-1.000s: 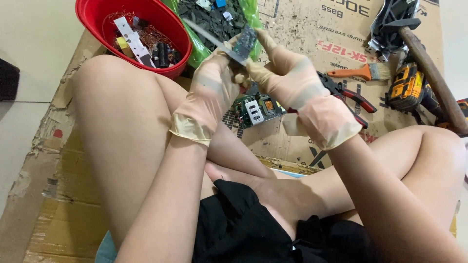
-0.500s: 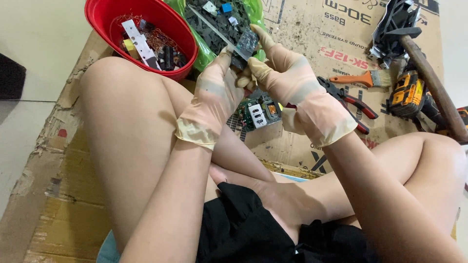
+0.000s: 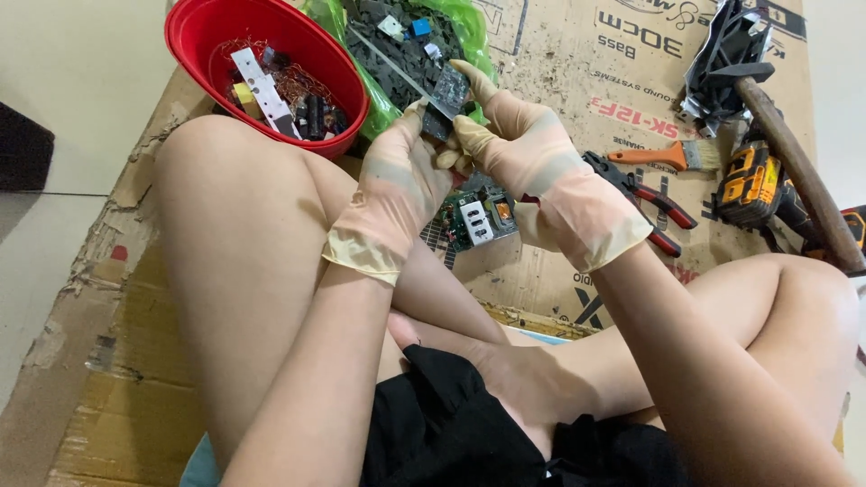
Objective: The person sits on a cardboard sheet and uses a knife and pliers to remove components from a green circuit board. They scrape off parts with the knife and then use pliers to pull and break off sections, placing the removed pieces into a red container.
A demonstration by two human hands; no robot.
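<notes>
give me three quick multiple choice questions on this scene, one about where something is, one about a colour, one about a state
1. Where does the green circuit board lie?
A. in the bowl
B. on the cardboard under the hands
C. on a knee

2. What colour is the bowl of parts?
A. red
B. blue
C. white

3. What are the left hand and right hand doing?
A. resting empty
B. gripping a dark flat piece together
C. holding the paintbrush

Answers: 1 B, it shows just below the gloves; 2 A, its rim is red; 3 B, both sets of fingertips pinch it.

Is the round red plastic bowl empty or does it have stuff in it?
Partly filled. The round red plastic bowl holds a white strip, copper wire and small dark parts on its bottom; its walls above show bare.
</notes>
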